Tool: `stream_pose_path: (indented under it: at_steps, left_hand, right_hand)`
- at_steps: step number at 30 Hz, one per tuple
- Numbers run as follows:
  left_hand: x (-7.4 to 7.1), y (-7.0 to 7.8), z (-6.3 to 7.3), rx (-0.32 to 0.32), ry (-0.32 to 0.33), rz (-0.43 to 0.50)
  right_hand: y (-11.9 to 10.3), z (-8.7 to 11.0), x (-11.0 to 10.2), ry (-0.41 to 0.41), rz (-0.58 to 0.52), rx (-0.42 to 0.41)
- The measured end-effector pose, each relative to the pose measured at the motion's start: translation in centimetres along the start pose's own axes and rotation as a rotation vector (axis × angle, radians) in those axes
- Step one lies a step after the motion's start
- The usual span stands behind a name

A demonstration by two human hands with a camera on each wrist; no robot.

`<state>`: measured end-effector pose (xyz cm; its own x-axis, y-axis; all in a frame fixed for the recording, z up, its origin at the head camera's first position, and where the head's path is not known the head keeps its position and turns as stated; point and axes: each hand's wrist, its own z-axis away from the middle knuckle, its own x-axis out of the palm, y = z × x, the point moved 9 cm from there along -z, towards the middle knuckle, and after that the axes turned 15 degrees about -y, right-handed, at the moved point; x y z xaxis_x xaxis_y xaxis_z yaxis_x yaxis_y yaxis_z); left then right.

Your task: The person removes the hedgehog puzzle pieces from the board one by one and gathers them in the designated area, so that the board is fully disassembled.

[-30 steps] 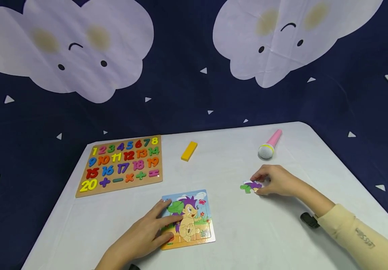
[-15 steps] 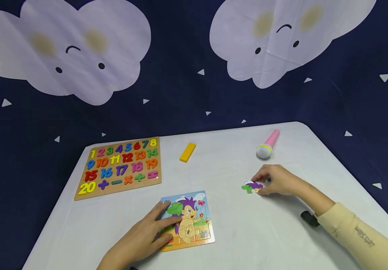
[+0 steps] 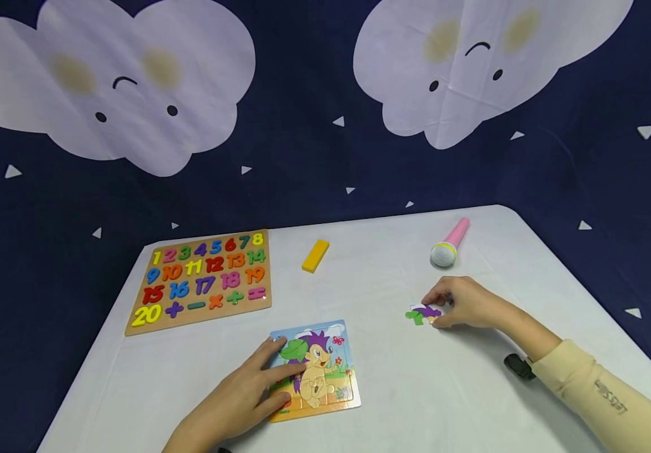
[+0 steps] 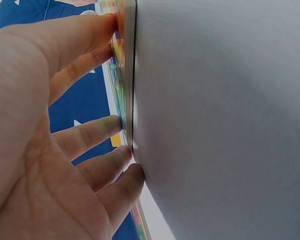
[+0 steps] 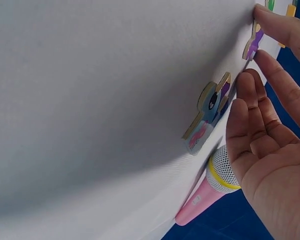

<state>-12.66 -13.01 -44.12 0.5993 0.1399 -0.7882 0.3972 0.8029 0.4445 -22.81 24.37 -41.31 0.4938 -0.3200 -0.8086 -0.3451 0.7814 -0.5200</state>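
Observation:
My left hand [image 3: 240,384] lies with spread fingers over the left side of a hedgehog jigsaw puzzle [image 3: 322,365], its fingertips resting on the picture. In the left wrist view, the fingers [image 4: 90,132] meet the puzzle board's edge [image 4: 128,65] from the side. Out to the right, my right hand [image 3: 467,303] pinches a purple, green and white jigsaw piece [image 3: 427,311] between thumb and index finger, close over the table. A loose jigsaw piece [image 5: 207,115] with a printed eye lies under the right palm, hidden by the hand in the head view.
A wooden number board [image 3: 203,280] lies at the back left. Behind the puzzle is a yellow block [image 3: 316,255]. A pink toy microphone [image 3: 451,243] lies beyond the right hand. A dark blue cloud-print cloth [image 3: 303,126] hangs behind the white table [image 3: 371,264].
The head view has shifted slightly. Both hands keep their places, the left on the puzzle and the right at the jigsaw piece.

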Motion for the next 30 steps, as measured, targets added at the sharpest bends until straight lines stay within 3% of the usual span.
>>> stream_pose_path:
  at_steps: [6,14,23,30]
  left_hand:
    - [-0.1,0.0,0.3,0.014,0.012,-0.027]
    - [-0.9,-0.8,0.5,-0.002,0.056,0.013]
    - [-1.9,-2.5,0.5,-0.145,0.111,0.038]
    - [-2.3,-2.9,0.4,-0.15,0.131,0.024]
  right_hand:
    - [-0.3,-0.2,0.0,-0.016,0.007,0.003]
    - [-2.5,-0.9,-0.6,0.061,0.005,-0.03]
    - [-7.5,-3.4,1.1,0.037,-0.047,-0.072]
    - [-12.0,-5.9,3.5,-0.011,-0.087,-0.132]
